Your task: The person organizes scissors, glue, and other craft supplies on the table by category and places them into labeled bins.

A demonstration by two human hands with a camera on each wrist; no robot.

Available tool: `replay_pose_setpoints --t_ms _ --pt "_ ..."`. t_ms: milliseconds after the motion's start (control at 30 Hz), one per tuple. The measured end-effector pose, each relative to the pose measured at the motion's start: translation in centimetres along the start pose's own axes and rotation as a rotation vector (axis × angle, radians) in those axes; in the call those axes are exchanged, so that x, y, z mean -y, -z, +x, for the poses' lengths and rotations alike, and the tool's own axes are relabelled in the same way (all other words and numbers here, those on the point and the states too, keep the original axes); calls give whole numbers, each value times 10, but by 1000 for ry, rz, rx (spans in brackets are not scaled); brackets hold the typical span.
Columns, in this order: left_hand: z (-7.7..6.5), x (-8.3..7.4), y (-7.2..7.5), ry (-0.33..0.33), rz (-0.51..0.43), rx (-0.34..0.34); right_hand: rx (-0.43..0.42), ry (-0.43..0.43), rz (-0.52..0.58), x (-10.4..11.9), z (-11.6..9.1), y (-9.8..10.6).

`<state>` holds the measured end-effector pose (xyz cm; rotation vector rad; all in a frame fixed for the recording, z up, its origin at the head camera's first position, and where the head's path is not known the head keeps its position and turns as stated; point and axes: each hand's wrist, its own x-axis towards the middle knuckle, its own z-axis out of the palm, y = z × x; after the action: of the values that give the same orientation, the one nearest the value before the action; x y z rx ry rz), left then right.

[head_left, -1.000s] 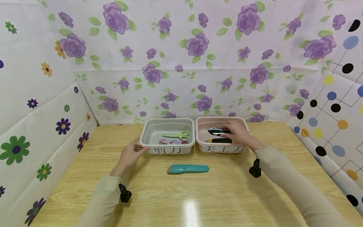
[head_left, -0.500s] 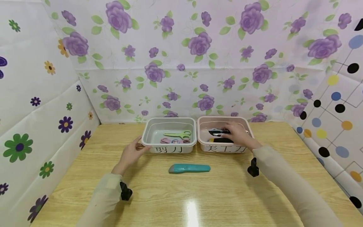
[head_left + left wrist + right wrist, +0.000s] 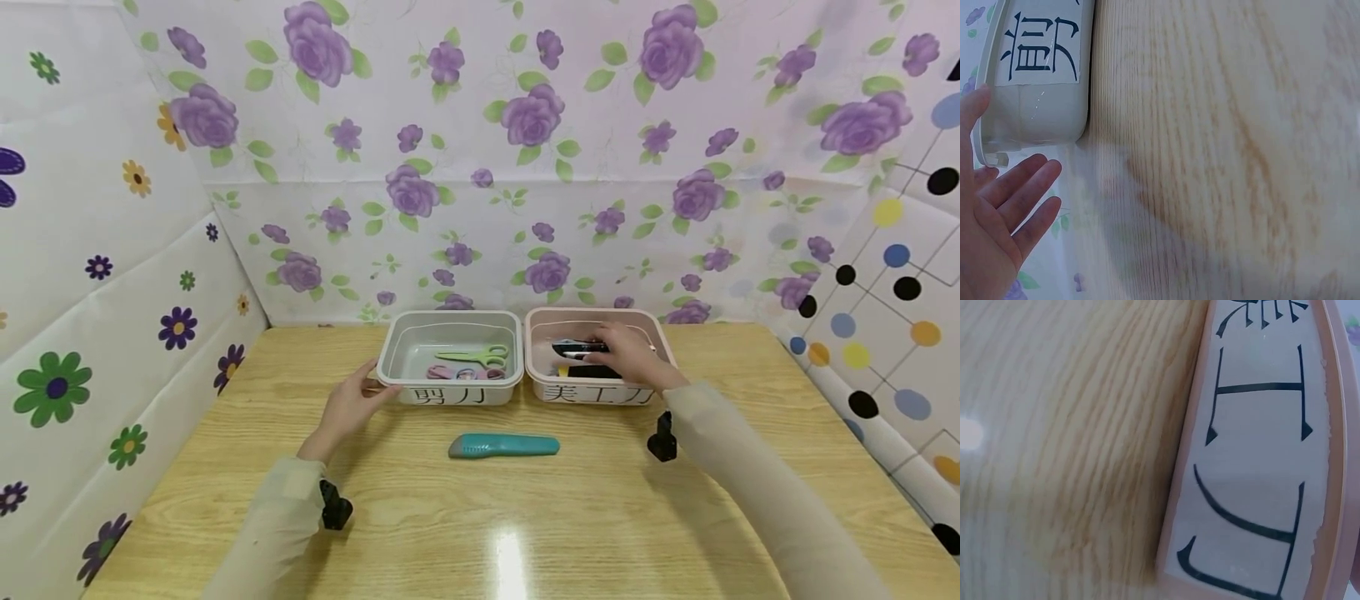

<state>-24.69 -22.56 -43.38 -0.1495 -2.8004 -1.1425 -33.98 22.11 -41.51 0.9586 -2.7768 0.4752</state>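
My left hand (image 3: 351, 410) is at the left front corner of the grey bin (image 3: 456, 316). In the left wrist view, its thumb touches the bin's rim (image 3: 986, 134), with the other fingers loosely extended. Green scissors (image 3: 474, 357) and pink scissors (image 3: 467, 373) lie in that bin. My right hand (image 3: 628, 353) reaches into the pink bin (image 3: 596, 313), fingers bent over a black utility knife (image 3: 572, 347); their tips are partly hidden. A black-and-yellow utility knife (image 3: 592, 372) lies in front of it. The right wrist view shows mainly the pink bin's label (image 3: 1254, 456).
A teal utility knife (image 3: 506, 446) lies on the wooden table (image 3: 420, 517) in front of the bins. The two bins stand side by side near the back edge. A flowered cloth (image 3: 450, 158) hangs behind, and patterned cloths flank both sides.
The whole head view has shifted slightly to the right. Relative to the bins, both hands stay nearly in place; the right forearm has drawn in a little to the left.
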Motion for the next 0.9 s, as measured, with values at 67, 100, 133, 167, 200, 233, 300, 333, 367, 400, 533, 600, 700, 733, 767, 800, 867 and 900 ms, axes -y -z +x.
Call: replay_pose_setpoints --t_ms 67,100,133,167,200,233,300,333,367,400,533,600,700,733,767,800,867,900 --pt "0 0 0 2 -3 1 9 3 13 -1 3 -1" --pt "0 -1 0 2 -3 1 13 4 22 -2 5 -1" --pt "-1 -1 0 3 -5 0 19 -1 27 -3 7 -2" --pt "-1 -1 0 5 -6 0 26 -4 33 -3 8 -2" --pt "-1 -2 0 7 -9 1 34 -10 42 -4 9 -2" --pt "-1 -2 0 9 -12 1 40 -15 45 -4 10 -2" --pt "-1 -2 0 10 -17 1 51 -23 57 -5 11 -3" --pt "-1 -2 0 12 -19 2 53 -24 58 -5 11 -4" --pt "0 -2 0 13 -21 3 55 -23 65 -6 11 -5" --pt "0 -2 0 13 -23 3 55 -24 69 -6 11 -6" --pt "0 0 -1 12 -27 0 52 -18 87 -6 11 -9" --pt "1 1 -2 12 -29 -2 52 -9 103 -7 10 -10" --pt "1 3 -2 12 -32 -4 40 11 127 -6 10 -12" --pt "1 3 -2 13 -36 -3 34 18 129 -6 10 -12" --pt "1 4 -2 12 -37 -3 27 25 125 -6 10 -12" --pt "1 4 -3 12 -40 -1 22 28 122 -6 10 -12" --pt "1 4 -2 12 -47 -1 20 35 114 -5 10 -13" --pt "1 4 -2 11 -49 -1 23 35 107 -5 10 -12"
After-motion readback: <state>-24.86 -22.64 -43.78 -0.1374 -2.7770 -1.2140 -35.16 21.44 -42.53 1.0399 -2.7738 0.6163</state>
